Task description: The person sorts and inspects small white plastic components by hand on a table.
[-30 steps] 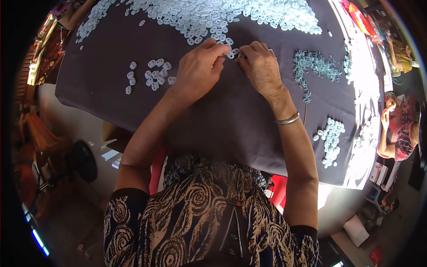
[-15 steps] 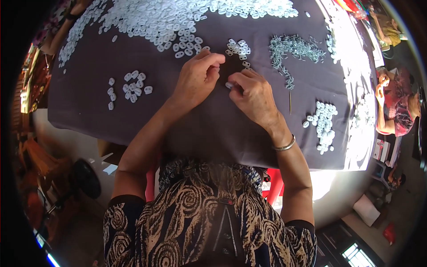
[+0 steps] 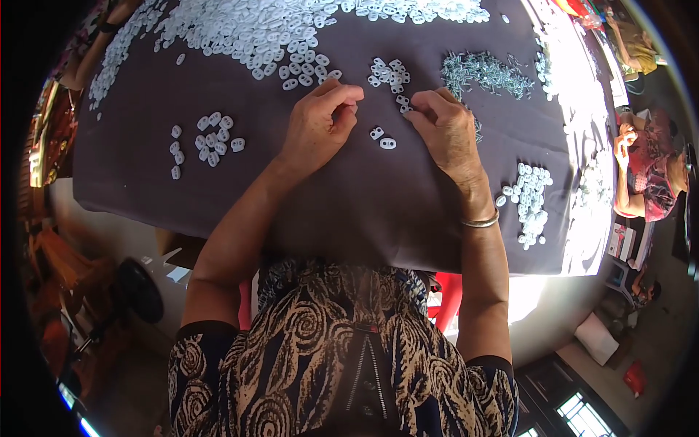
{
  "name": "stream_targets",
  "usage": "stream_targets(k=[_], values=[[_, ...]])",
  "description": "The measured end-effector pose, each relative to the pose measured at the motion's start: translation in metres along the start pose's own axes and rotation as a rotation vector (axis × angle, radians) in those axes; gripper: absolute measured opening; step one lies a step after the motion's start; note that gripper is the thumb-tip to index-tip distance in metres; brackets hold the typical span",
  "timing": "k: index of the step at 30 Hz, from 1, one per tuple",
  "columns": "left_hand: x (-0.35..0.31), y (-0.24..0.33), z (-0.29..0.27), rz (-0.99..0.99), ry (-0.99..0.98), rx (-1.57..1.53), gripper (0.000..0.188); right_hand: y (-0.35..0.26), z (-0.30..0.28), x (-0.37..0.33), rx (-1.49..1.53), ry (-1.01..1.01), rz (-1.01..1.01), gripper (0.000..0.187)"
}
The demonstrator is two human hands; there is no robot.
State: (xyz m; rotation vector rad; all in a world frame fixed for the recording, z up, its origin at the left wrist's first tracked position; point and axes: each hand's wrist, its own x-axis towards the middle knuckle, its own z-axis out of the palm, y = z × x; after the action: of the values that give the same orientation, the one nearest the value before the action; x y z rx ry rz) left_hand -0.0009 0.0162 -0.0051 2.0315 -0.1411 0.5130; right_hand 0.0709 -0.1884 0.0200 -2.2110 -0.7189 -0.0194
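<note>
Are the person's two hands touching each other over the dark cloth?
Apart. The head view shows dark cloth and two white pieces in the gap between the left hand and right hand.

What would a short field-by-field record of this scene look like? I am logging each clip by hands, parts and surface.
Surface: dark purple cloth-covered table
Left hand: fingers curled, fingertips pinched together above the cloth; whether they hold a piece is hidden
Right hand: fingertips down by a small cluster of white oval plastic pieces
Between the hands: two loose white pieces
Far side: large heap of white pieces; pile of small grey metal parts
Left group: small white cluster
Right group: white cluster
Wrist: silver bangle
</note>
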Motion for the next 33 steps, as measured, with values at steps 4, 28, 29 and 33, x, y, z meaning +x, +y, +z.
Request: stream_targets(k=[4, 28, 29, 33], values=[[-0.001, 0.002, -0.001, 0.039, 0.011, -0.035, 0.025, -0.006, 0.003, 0.002, -0.096, -0.058, 0.003, 0.01], [-0.004, 0.015, -0.001, -0.228, -0.266, -0.453, 0.037, -0.025, 0.019, -0.022, 0.394, -0.013, -0.103, 0.009], [-0.004, 0.017, -0.001, -0.222, -0.264, -0.444, 0.036, -0.024, 0.015, -0.022, 0.392, -0.009, -0.103, 0.01], [-0.002, 0.023, -0.004, -0.252, -0.269, -0.41, 0.033, -0.002, -0.022, -0.017, 0.117, 0.174, -0.003, 0.011]])
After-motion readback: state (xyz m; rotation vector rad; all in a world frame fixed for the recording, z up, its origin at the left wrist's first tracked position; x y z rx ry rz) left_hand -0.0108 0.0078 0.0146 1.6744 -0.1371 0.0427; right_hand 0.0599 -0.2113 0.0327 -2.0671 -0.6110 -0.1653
